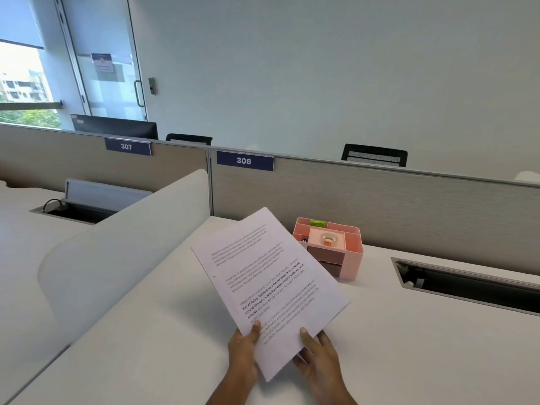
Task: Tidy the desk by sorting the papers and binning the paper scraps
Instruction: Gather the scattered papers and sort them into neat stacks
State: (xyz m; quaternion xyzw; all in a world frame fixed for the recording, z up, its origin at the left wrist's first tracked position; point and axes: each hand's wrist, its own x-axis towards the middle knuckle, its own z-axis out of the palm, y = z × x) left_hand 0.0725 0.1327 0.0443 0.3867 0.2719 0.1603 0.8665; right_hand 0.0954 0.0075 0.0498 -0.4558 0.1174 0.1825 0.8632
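The sorting step is in hand: a stack of white printed paper sheets [270, 290] is gripped at its near edge by the left hand [244, 350] and right hand [317, 353], raised above the white desk [423, 346]. Squaring and set-down are required next.

papers [263, 276] | printed white sheets | tilted, raised above desk [409, 346]

Matt white printed paper sheets [268, 287]; smooth, faintly glossy white table [409, 346]; pink smooth plastic organiser [347, 258]; matt wood-grain partition [409, 206] with a metal top rail.
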